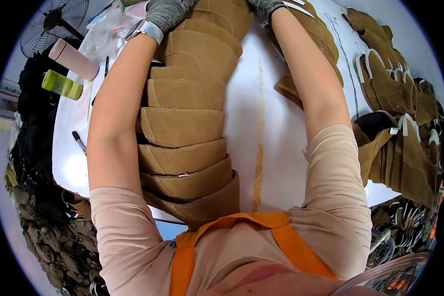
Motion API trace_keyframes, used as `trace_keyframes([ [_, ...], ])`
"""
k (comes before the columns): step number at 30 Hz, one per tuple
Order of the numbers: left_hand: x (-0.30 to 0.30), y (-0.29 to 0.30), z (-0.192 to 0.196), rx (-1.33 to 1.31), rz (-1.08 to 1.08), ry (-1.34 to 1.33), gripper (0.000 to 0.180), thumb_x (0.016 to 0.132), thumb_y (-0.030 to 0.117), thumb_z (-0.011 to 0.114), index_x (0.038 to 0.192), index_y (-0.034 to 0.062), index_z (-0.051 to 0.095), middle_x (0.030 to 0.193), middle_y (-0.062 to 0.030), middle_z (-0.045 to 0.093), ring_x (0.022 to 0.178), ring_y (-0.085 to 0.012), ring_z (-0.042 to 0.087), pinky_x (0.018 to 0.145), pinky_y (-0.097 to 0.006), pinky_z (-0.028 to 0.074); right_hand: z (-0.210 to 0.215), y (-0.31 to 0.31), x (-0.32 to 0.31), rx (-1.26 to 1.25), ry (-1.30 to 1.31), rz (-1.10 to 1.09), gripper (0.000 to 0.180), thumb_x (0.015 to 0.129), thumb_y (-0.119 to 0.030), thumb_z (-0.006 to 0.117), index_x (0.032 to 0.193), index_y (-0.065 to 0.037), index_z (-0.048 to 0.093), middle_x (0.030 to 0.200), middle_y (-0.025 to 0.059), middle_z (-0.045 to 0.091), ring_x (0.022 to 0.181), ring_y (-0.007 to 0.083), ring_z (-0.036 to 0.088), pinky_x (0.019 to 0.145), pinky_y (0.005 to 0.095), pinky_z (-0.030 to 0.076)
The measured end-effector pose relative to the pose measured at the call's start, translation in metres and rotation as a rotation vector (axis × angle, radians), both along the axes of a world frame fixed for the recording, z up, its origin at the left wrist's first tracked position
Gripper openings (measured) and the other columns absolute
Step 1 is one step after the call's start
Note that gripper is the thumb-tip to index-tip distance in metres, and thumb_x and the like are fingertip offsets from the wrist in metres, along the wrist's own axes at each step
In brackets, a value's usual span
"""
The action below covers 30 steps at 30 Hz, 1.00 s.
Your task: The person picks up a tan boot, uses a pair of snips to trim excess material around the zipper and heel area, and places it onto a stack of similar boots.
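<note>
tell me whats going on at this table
A person's gray-gloved left hand is at the far left side of a long row of overlapping brown pieces on a white table. The gray-gloved right hand is by that row's far right side. The picture's top edge cuts off both hands, so each grip is unclear. A second brown row lies partly behind the right forearm, and a pink tumbler stands at the left.

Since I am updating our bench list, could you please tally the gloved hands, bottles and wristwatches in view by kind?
Left gloved hand and right gloved hand: 2
Pink bottle and green bottle: 2
Wristwatch: 1
Total: 5
</note>
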<state>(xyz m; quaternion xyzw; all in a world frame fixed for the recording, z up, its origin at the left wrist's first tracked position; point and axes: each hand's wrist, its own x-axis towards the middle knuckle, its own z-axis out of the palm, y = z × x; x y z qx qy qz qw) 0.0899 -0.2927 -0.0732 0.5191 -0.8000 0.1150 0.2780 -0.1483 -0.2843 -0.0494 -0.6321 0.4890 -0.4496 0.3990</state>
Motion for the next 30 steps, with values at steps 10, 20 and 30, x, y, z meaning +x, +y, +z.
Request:
trace_keyframes([
  [10,-0.008,-0.065,-0.053,-0.213,0.035,-0.143,0.052,0.096,0.044,0.049,0.136,0.0116,0.055,0.139,-0.0133,0.056,0.133,-0.0278,0.045,0.111,-0.048,0.029,-0.067,-0.031,-0.015,0.251,0.122,0.194,0.069,0.093,-0.05,0.064,0.143,-0.007,0.043,0.12,0.0133,0.062,0.093,0.0237,0.064,0.079,0.0319,0.055],
  [20,-0.021,-0.051,-0.043,0.456,-0.091,-0.013,0.067,0.097,0.06,0.035,0.146,0.0153,0.049,0.144,-0.0139,0.054,0.139,-0.0278,0.043,0.117,-0.043,0.023,-0.13,-0.015,-0.025,-0.149,0.033,-0.009,0.083,0.089,-0.051,0.068,0.148,-0.001,0.035,0.139,0.0182,0.047,0.123,0.0275,0.045,0.101,0.0344,0.042],
  [30,-0.016,-0.009,-0.022,0.851,0.014,0.299,0.083,0.087,0.076,0.048,0.138,0.0116,0.059,0.137,-0.0156,0.059,0.132,-0.0294,0.051,0.113,-0.039,0.035,-0.126,0.006,-0.015,-0.262,0.35,-0.102,0.104,0.079,-0.051,0.079,0.15,0.008,0.029,0.152,0.0259,0.036,0.145,0.0327,0.03,0.118,0.0378,0.028],
])
